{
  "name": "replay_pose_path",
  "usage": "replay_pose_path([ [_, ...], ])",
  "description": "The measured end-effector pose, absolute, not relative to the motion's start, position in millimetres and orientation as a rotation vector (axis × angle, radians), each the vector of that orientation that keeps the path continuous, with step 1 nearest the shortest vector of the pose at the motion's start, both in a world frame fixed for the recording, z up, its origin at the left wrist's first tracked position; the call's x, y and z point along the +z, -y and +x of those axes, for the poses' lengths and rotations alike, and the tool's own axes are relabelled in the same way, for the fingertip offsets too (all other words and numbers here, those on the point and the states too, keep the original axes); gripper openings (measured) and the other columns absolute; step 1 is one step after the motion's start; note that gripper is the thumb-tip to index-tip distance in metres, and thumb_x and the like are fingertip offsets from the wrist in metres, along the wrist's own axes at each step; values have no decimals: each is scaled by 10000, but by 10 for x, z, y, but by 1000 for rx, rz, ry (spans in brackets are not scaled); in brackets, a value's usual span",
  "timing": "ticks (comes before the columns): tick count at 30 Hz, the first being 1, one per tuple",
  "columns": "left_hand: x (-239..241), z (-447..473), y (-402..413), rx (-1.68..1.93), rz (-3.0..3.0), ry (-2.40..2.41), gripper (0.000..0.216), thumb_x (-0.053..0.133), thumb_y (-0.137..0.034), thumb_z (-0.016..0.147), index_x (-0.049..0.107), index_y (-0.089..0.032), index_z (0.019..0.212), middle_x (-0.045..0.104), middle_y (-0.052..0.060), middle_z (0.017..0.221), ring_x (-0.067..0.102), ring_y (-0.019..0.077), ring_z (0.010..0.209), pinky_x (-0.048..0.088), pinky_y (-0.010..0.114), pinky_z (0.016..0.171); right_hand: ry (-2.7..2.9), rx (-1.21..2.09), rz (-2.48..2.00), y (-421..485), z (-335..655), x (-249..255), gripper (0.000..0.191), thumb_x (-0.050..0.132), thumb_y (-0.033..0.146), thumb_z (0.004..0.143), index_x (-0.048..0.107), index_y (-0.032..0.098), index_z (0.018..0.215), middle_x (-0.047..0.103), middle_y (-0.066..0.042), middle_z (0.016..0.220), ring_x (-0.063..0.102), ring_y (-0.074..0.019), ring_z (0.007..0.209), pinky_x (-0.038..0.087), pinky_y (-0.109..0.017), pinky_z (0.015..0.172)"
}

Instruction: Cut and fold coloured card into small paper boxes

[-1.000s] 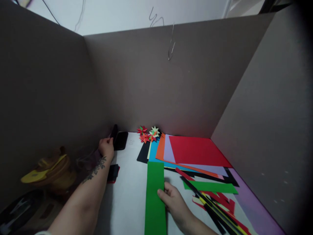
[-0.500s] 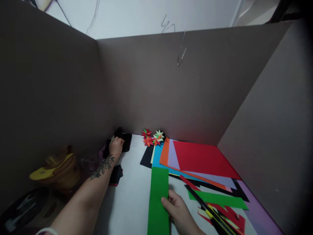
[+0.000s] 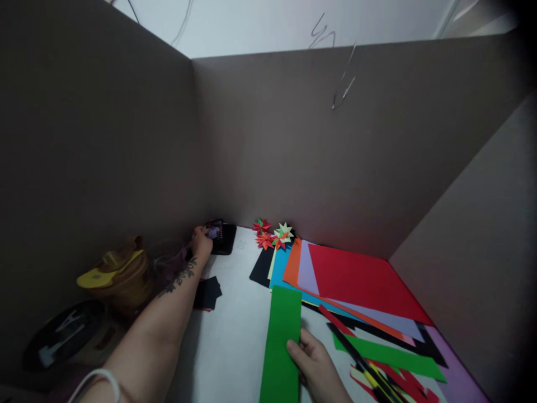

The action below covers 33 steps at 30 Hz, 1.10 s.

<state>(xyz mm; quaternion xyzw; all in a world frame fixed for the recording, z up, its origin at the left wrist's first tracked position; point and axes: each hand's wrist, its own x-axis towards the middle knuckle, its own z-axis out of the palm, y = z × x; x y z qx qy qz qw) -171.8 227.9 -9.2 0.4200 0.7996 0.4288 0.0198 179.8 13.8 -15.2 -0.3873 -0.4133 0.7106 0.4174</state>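
Note:
My left hand [image 3: 200, 242] reaches to the far left corner of the table and grips a black phone [image 3: 218, 235] that leans against the cardboard wall; its screen glows a little. My right hand [image 3: 312, 365] rests near the front edge with its fingers closed on the right edge of a long green paper strip [image 3: 281, 344]. Three small folded paper stars [image 3: 272, 235] sit by the back wall. A fanned stack of coloured sheets [image 3: 356, 280], red on top, lies to the right of the strip.
Brown cardboard walls [image 3: 319, 145] enclose the white table [image 3: 235, 330] on three sides. Cut green, red, black and yellow strips [image 3: 386, 369] lie at the right front. A small black piece [image 3: 208, 292] lies under my left forearm. A yellow and brown object [image 3: 113, 274] sits at the left.
My left hand has closed on the phone and tilted it so that the lit screen shows. The view has swung left. My right hand keeps hold of the green strip.

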Motion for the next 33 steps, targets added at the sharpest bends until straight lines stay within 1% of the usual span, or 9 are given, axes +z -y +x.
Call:
replay_pose_path([
  [6,-24,-1720,-2313,1213,1302,-2526,432,563,-24,702,521,-154,1111,638,158,1174,545,283,1171,404,393,955,1061,1764,-961,-165,1806,-239,457,731,528,696,669,159,958,707,-90,848,649,-239,781,502,-350,697],
  [11,14,-1625,-2267,1254,1225,-2576,471,527,-72,749,467,-153,1209,609,131,1229,542,231,1177,406,337,967,1074,1792,-931,-181,1819,-274,452,723,517,710,670,159,981,707,-95,870,651,-243,793,502,-362,718],
  [14,-6,-1458,-2204,1299,1070,-2673,489,491,-235,834,390,-96,1291,531,209,1293,509,286,1205,407,385,966,1096,1824,-929,-182,1828,-230,450,717,517,718,667,164,992,707,-94,906,650,-241,813,505,-366,739],
  [17,-59,-1280,-2141,1260,986,-2719,724,582,-479,775,354,-65,1323,520,269,1260,484,381,1201,416,467,934,1088,1835,-933,-171,1829,-168,456,720,524,712,665,166,990,708,-90,904,650,-240,820,506,-362,742],
  [19,-89,-1200,-2112,1170,1032,-2730,898,666,-553,675,323,-72,1350,521,268,1252,470,406,1202,410,483,932,1084,1832,-937,-160,1826,-140,452,722,522,712,664,167,986,709,-86,896,649,-238,820,505,-360,746],
  [23,-92,-1143,-2088,1045,1096,-2757,1014,730,-541,612,261,-85,1387,495,257,1284,456,404,1211,386,478,950,1095,1807,-942,-157,1819,-163,468,722,548,696,668,167,963,709,-84,866,648,-236,788,502,-349,722],
  [26,-63,-1124,-2078,1026,1091,-2772,997,747,-501,613,261,-99,1385,487,254,1295,443,393,1220,379,477,951,1108,1788,-939,-173,1820,-229,475,716,563,693,671,162,945,706,-83,833,645,-231,752,494,-333,682],
  [29,-47,-1111,-2077,1017,1108,-2814,978,741,-500,618,283,-92,1380,463,260,1314,404,395,1244,365,487,964,1117,1785,-917,-187,1824,-278,448,710,537,715,672,166,963,706,-84,858,640,-225,764,489,-331,698],
  [33,-61,-1164,-2141,1044,1294,-2850,859,641,-584,692,350,-164,1382,350,232,1421,246,412,1344,274,555,1023,1103,1779,-915,-193,1823,-301,434,717,522,715,674,170,964,704,-81,880,636,-221,783,483,-329,716],
])
